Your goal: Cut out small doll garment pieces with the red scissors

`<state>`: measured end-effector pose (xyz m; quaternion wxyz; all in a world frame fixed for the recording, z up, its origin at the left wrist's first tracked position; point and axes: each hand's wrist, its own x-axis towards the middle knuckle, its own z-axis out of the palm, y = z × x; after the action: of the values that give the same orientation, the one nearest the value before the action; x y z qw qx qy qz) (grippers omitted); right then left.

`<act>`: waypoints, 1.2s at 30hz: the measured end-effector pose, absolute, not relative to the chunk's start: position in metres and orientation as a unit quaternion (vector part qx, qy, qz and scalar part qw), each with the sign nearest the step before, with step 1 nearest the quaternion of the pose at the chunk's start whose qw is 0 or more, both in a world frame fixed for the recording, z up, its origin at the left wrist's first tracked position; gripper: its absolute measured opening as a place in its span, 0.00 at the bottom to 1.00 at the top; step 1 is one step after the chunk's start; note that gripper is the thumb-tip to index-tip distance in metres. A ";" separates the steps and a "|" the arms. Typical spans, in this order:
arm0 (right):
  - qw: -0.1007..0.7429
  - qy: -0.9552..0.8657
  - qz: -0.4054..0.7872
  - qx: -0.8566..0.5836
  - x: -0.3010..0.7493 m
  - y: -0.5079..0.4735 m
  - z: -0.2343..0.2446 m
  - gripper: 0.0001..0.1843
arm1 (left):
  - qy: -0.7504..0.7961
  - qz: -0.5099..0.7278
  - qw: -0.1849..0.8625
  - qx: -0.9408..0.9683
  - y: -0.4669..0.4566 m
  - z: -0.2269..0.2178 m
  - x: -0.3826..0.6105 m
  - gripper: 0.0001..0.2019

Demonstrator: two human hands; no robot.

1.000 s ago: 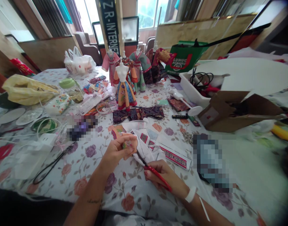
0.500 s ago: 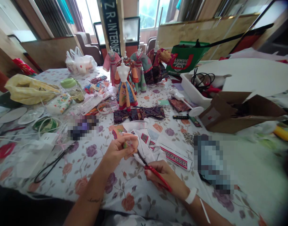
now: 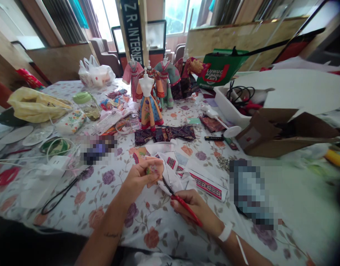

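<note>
Between the thumb and fingers of my left hand (image 3: 139, 176) is a piece of orange printed fabric (image 3: 155, 170) with a white part trailing to the right. My right hand (image 3: 193, 208) is closed round red-handled scissors (image 3: 188, 210). Their dark blades reach up and left to the edge of the fabric, by my left fingertips. Whether the blades are apart is hard to make out. Just beyond the hands lie white fabric pieces and a strip with a red and black patterned band (image 3: 207, 185). A folded dark paisley cloth (image 3: 178, 133) lies farther back.
Small dress forms in costumes, one with an orange and blue skirt (image 3: 150, 111), stand at the back. At right are a white bin (image 3: 231, 111), a cardboard box (image 3: 266, 142) and a green bag (image 3: 222, 68). A power strip (image 3: 44, 181) and a lidded jar (image 3: 89, 107) are at left.
Almost nothing differs. The whole view has shifted very slightly; both hands keep their hold on the fabric and scissors in nearly the same place.
</note>
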<state>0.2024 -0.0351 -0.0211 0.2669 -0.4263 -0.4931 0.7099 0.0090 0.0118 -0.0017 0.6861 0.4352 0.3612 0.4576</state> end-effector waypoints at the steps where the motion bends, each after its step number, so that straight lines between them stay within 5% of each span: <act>1: 0.266 -0.494 0.710 -0.424 0.203 -0.035 -0.022 0.25 | 0.362 0.458 0.685 0.436 0.012 -0.002 0.009 0.18; 36: 0.267 -0.512 0.693 -0.432 0.204 -0.036 -0.028 0.23 | 0.375 0.450 0.663 0.465 0.011 -0.002 0.009 0.19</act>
<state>0.2039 -0.0361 -0.0277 0.2674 -0.4319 -0.5117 0.6929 0.0093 0.0108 -0.0019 0.6632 0.4653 0.3754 0.4502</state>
